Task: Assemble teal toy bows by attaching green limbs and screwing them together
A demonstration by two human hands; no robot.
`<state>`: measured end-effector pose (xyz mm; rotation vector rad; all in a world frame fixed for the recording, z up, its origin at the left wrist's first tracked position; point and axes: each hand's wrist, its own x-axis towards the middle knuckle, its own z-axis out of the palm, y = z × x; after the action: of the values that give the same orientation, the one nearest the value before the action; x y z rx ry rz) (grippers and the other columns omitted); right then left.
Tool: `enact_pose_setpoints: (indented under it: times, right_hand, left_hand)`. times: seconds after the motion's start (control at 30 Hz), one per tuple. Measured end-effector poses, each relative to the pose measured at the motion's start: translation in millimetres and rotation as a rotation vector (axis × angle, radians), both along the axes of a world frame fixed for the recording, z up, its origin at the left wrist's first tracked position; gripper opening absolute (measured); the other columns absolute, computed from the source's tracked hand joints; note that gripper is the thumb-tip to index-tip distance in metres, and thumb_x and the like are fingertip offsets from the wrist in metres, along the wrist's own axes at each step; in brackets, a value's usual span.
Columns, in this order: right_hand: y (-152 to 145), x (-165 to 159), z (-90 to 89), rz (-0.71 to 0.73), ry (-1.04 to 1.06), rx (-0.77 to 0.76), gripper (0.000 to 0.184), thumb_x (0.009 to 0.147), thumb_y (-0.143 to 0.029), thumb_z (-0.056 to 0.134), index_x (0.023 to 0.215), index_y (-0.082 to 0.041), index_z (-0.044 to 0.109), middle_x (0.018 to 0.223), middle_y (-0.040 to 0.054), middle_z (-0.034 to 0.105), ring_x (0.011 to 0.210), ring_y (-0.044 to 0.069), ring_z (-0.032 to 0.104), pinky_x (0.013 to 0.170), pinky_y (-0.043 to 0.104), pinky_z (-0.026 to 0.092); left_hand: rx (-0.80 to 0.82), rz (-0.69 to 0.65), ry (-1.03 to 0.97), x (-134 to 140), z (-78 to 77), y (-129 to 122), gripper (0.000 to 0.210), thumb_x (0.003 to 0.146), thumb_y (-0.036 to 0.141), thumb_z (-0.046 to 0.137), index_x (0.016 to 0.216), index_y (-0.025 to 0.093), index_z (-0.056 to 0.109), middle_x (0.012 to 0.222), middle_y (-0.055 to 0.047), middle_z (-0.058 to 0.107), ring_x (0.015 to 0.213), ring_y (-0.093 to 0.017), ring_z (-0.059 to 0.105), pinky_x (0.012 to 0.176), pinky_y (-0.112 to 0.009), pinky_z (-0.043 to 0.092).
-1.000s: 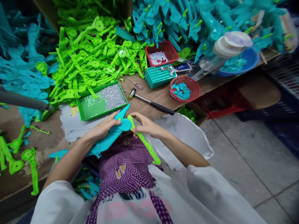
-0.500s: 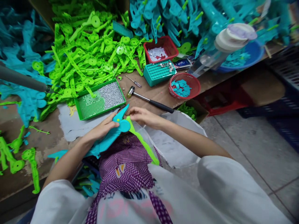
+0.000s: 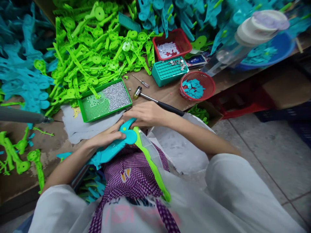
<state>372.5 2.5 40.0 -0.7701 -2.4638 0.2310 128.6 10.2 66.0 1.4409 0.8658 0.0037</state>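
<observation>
Turquoise plastic part with a round disc and pointed end (image 3: pixel 131 137): held between both hands, over the lap at the bench edge. Clock below is centred on its disc.

Left hand (image 3: pixel 109 135), at 9 o'clock: clamped on the part, thumb pressed on top near the disc, remaining fingers partly hidden. Right hand (image 3: pixel 147 114), at 1 o'clock: fingers bent and bunched over the pointed end; can't tell if they pinch it or just touch. Lime-green narrow plastic strip (image 3: pixel 153 165) runs from the disc toward 5 o'clock, along the apron.

Containers:
- Green rectangular plastic tray (image 3: pixel 94 110), 11 o'clock: small silver metal bits heaped at its right end, perforated floor showing at left.
- Teal ridged plastic box (image 3: pixel 170 78), 1 o'clock: small silver discs on top.
- Red rectangular plastic bin (image 3: pixel 170 37), 1 o'clock, just behind the box: flat white pieces.
- Red round plastic basket (image 3: pixel 210 85), 2 o'clock: flat turquoise pieces.
- Blue round plastic basin (image 3: pixel 286 48), 2 o'clock, further out: more turquoise pieces.

Black-handled metal hammer (image 3: pixel 170 108) lies just beyond the right hand.
</observation>
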Motion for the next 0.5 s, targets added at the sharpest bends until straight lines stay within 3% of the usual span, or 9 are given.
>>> enact_pose_setpoints:
  times: [0.1,0.3,0.43,0.5]
  right_hand:
    - [13.7,0.2,17.9,0.066,-0.121,-0.201,0.039,0.092,-0.047,0.056,0.119,-0.019,0.06,0.098,0.0048,0.071,0.083,0.015,0.063,0.068,0.026,0.042]
    - [32.8,-8.5,48.0,0.158,-0.21,-0.589,0.03,0.076,-0.033,0.073,0.101,-0.017,0.068,0.083,0.0004,0.07,0.071,0.011,0.058,0.064,0.023,0.038]
    - [39.7,7.4,49.8,0.22,-0.124,-0.778,0.034,0.076,-0.035,0.074,0.102,-0.016,0.067,0.089,0.0014,0.071,0.075,0.012,0.06,0.067,0.023,0.044]
    - [45.9,19.8,41.8,0.089,-0.008,-0.819,0.032,0.085,-0.04,0.064,0.107,-0.016,0.066,0.096,0.0037,0.071,0.08,0.013,0.062,0.072,0.025,0.047]
  left_hand:
    - [-0.007,-0.038,-0.027,2.6,-1.2,3.5,0.08,0.073,0.036,0.06,0.149,0.023,0.038,0.146,-0.007,0.05,0.131,-0.033,0.044,0.109,-0.045,0.038]
    - [-0.066,-0.073,-0.036,13.0,3.0,5.2,0.072,0.07,0.034,0.06,0.14,0.021,0.048,0.141,-0.007,0.053,0.124,-0.028,0.049,0.101,-0.038,0.044]
    - [-0.077,-0.036,-0.007,16.0,4.8,3.0,0.067,0.07,0.036,0.061,0.134,0.021,0.051,0.132,-0.008,0.057,0.114,-0.026,0.052,0.092,-0.035,0.046]
    - [-0.092,0.011,0.014,16.4,4.9,1.3,0.06,0.071,0.039,0.062,0.128,0.02,0.054,0.122,-0.008,0.059,0.105,-0.024,0.055,0.085,-0.033,0.048]
